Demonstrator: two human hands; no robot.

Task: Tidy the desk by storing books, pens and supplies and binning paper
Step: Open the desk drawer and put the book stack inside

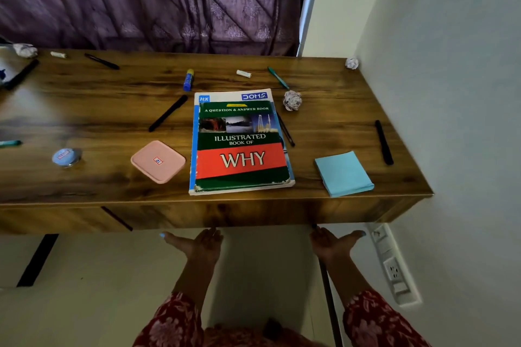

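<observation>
Head view: pens (168,113), paper balls (292,100) surround book (241,146) on desk (84,110)

Head-worn view, steeply downward over the near edge of the desk (84,110) (wide-angle, close above)

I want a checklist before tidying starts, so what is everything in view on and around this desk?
book: 1, green and red, desk centre, on a second book
black pens: 5, scattered
teal pens: 2, back right; left edge
glue stick: 1, blue and yellow, behind book
paper balls: 3, white, right of book; back corners
white tubes: 2, back
sticky notes: 1 pad, blue, front right
pink case: 1, left of book
round tin: 1, blue, left
desk: 1, brown wood
curtain: purple, behind
socket strip: white, right wall
left hand: open grip, under desk front
right hand: same
</observation>
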